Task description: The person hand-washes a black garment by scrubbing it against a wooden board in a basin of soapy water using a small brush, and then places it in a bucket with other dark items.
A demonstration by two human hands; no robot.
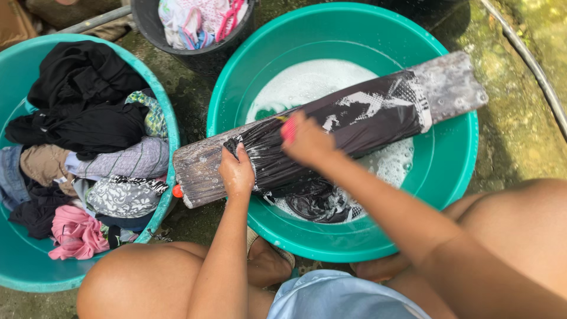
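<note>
Your left hand (237, 172) pins the dark garment (331, 127) on the wooden board (449, 82) across the soapy basin (455, 171); right hand (307, 140) grips apparently a pink brush. Left basin's pile (88, 147) remains unwashed.

Both arms are bare from the wrist up, with no sleeves, watch, bracelets or rings showing. The left hand (237, 175) is wet, with bits of suds clinging to the knuckles, and the right hand (307, 142) is bare too. Below the left hand, both knees and thighs are uncovered. Between them, at the bottom edge of the view, lies a fold of light blue, smooth, plain cloth worn by the person, its full cut hidden.
</note>
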